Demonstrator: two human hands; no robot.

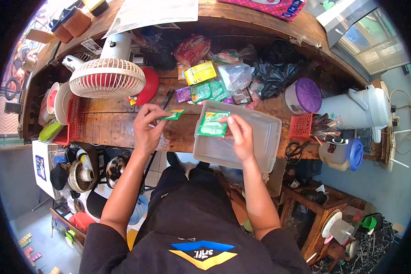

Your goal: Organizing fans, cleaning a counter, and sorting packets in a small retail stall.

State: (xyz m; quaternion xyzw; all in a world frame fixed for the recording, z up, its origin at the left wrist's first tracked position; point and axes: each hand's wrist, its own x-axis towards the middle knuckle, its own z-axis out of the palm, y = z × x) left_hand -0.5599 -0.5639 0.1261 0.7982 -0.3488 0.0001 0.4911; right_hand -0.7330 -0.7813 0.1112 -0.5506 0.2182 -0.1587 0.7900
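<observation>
Between the thumb and fingers of my left hand [150,128] is a small green and orange sachet [173,114], held above the wooden table [116,126]. My right hand [240,138] grips a larger-looking green sachet [212,124] by its right side, over the left part of a translucent plastic box [257,147]. The box sits at the table's front edge. Just beyond it lie several green sachets [209,89], a purple packet [183,94], a yellow packet [200,73] and a brown packet [242,97].
A white desk fan [108,78] and a red cap [150,85] stand left. To the right are a purple-lidded tub [303,96], a red basket [300,126], scissors [294,152] and an airpot flask [354,106]. Black plastic bags [274,73] lie behind. A cat [117,170] is below the table.
</observation>
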